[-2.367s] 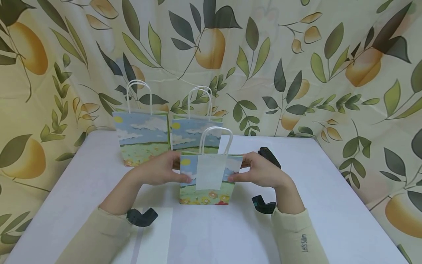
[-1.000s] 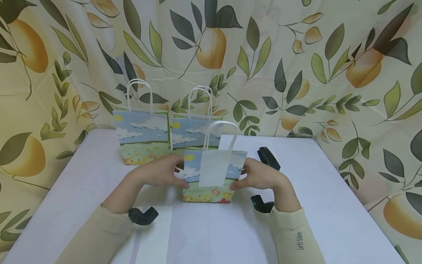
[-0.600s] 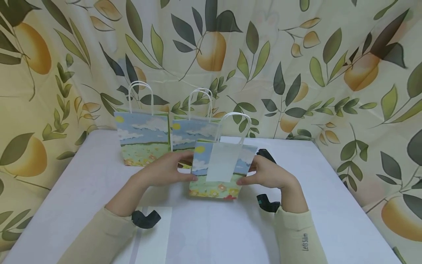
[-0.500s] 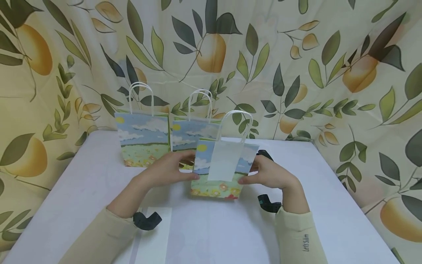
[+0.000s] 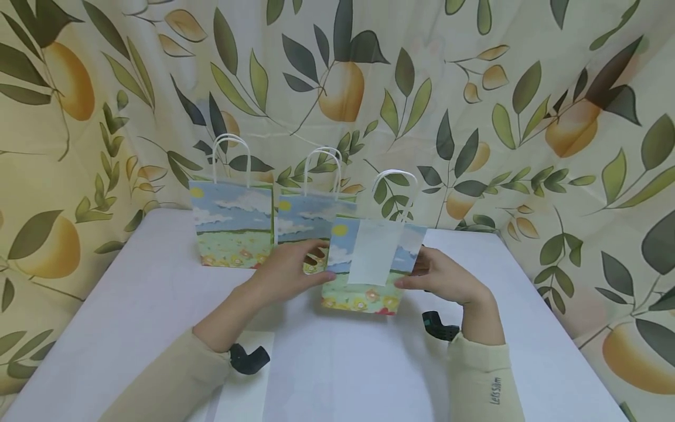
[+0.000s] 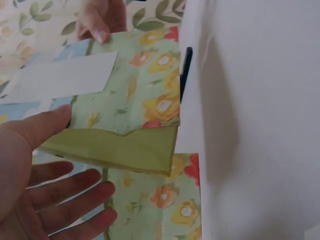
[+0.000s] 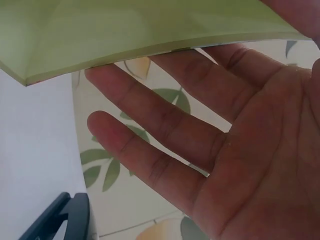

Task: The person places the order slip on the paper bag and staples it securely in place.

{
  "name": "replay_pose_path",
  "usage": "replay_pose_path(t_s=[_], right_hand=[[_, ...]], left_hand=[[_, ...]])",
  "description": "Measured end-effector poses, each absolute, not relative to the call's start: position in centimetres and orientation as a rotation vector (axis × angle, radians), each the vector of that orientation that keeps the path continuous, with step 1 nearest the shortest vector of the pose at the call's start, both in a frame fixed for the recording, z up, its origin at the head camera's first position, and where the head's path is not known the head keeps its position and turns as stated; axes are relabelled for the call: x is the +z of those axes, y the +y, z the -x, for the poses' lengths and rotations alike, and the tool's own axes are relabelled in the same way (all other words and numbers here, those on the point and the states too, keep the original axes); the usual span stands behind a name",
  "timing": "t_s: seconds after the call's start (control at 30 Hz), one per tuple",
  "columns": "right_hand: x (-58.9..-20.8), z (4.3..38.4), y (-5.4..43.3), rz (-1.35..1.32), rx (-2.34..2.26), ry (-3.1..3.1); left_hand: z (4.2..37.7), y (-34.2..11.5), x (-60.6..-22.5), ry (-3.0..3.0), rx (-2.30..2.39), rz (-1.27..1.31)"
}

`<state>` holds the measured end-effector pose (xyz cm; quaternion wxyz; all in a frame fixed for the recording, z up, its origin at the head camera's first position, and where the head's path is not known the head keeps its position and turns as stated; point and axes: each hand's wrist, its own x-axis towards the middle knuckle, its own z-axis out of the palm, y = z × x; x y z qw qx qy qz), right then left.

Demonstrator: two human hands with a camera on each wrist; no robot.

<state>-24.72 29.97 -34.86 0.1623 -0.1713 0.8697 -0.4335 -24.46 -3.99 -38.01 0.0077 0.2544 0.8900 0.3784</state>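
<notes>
A small paper gift bag (image 5: 364, 298), printed with sky and flowers, is tilted slightly, its lower edge close over the table. A white paper rectangle (image 5: 374, 252) covers the middle of its front. My right hand (image 5: 448, 275) pinches the bag's right side, thumb in front and fingers behind; its lower fingers show spread in the right wrist view. At the left side is my left hand (image 5: 290, 269), its thumb tip on the bag's edge. In the left wrist view, its other fingers (image 6: 80, 195) are spread apart below the green side panel (image 6: 120, 150).
Two matching gift bags stand behind, one at left (image 5: 232, 228) and one in the middle (image 5: 311, 220), partly covered. A pale paper strip (image 5: 245, 381) lies near my left sleeve. A dark, stapler-like object (image 7: 65, 220) lies on the table by my right hand.
The held bag has moved right and away, tilting more. Both hands have travelled with it, and my left fingers have spread away from its side. The dark object is now mostly behind my right hand.
</notes>
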Motion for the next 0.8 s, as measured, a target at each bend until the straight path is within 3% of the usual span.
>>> replay_pose_path(t_s=[0.8], right_hand=[[-35.3, 25.0, 33.0, 0.398, -1.235, 2.597]], left_hand=[[23.7, -0.1, -38.6, 2.788, 1.098, -0.963]])
